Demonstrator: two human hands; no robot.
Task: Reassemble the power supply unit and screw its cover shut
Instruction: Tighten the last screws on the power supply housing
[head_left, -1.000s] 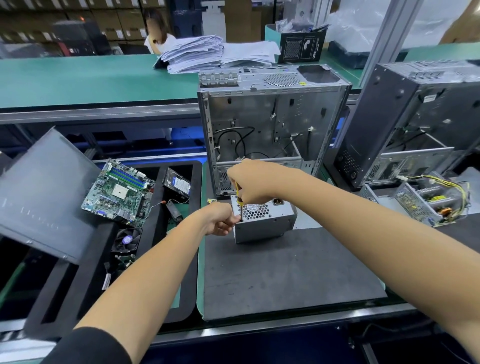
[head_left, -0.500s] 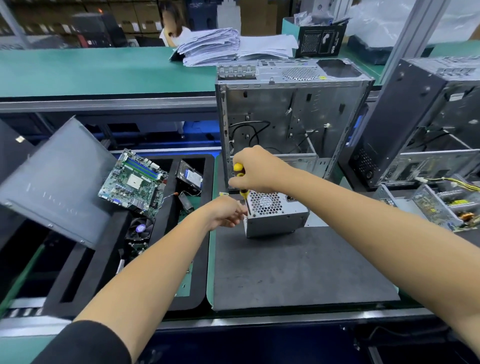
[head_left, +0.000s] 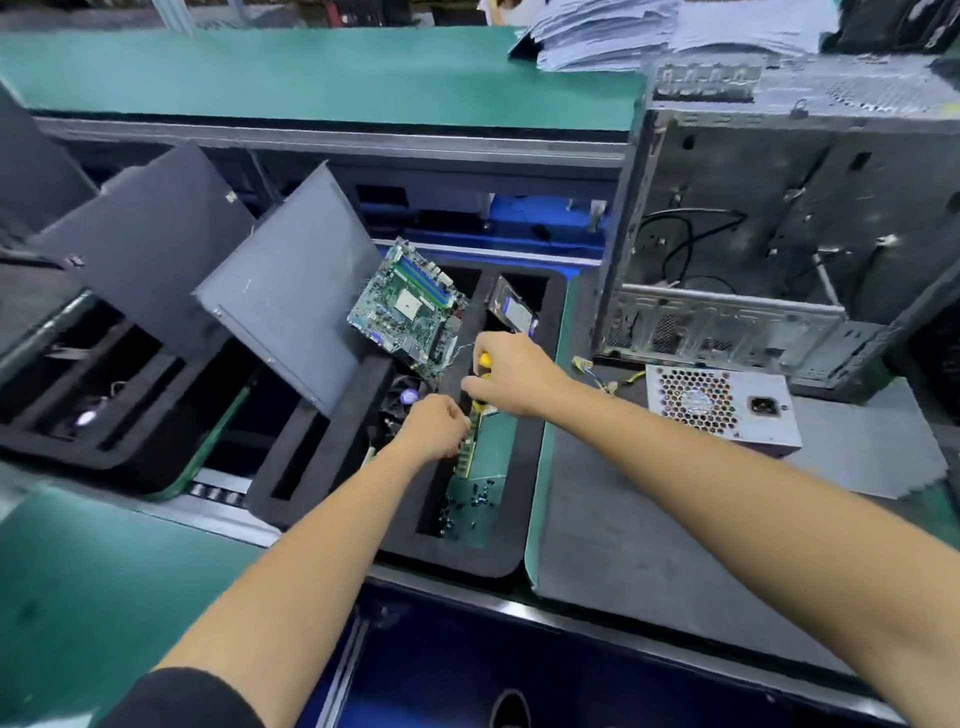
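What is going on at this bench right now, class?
A person is working at a computer assembly bench. The right hand grips a yellow-handled screwdriver over a black foam tray, and the left hand reaches into the same compartment beside a memory stick, above loose screws. The power supply unit sits untouched on the grey mat, in front of an open computer case.

Computer assembly line, green benches (head_left: 311, 73), open PC cases (head_left: 779, 234), foam parts trays (head_left: 467, 556)
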